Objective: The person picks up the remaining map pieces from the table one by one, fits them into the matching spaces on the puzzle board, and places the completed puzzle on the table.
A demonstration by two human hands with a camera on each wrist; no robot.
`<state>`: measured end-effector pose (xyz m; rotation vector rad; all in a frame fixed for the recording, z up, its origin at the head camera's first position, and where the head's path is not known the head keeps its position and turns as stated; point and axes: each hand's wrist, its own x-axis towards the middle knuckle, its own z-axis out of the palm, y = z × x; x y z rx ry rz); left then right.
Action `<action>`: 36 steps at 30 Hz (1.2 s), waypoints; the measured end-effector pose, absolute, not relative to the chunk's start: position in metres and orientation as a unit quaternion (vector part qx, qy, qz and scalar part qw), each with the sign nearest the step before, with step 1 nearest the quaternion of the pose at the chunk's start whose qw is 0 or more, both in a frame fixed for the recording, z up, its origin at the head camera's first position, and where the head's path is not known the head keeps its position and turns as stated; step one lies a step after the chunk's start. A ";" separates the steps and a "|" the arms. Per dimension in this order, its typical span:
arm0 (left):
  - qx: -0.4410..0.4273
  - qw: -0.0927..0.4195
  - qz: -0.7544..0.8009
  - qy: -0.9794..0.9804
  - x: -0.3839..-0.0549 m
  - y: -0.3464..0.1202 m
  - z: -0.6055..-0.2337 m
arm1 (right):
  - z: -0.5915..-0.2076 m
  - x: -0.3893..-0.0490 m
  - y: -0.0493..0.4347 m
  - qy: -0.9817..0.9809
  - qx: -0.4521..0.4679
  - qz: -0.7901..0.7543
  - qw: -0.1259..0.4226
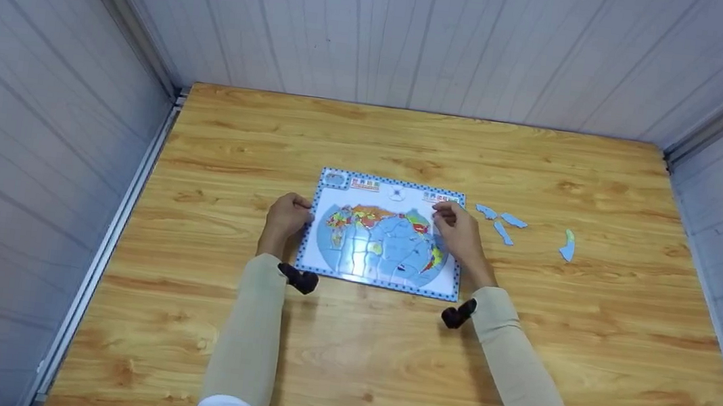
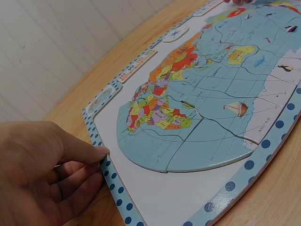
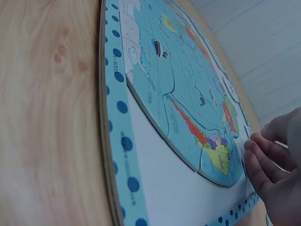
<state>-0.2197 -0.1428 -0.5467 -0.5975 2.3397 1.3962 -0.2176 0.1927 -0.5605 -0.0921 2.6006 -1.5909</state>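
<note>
Left fingers [image 2: 79,149] gripping dotted-edged puzzle board [image 2: 155,195], world-map pieces [image 2: 207,146], wooden table [image 2: 280,195]

Both arms [image 1: 255,334] stretch forward; the left hand [image 1: 286,216] curls its fingers below the thumb, the right hand [image 1: 460,231] bends its fingers.

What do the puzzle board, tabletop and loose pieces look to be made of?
Puzzle board: probably thin wood or fibreboard with a glossy printed face; brown edge and glare suggest so.
Tabletop: wood or wood-print laminate, smooth-looking; grain and knots show.
Loose pieces: perhaps printed board too, given their flat shape and blue colouring, but too small to tell the finish.
</note>
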 end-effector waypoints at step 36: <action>-0.229 0.190 0.497 0.815 -0.221 -0.141 -0.544 | -0.553 -0.210 0.245 0.829 0.060 -0.556 -0.007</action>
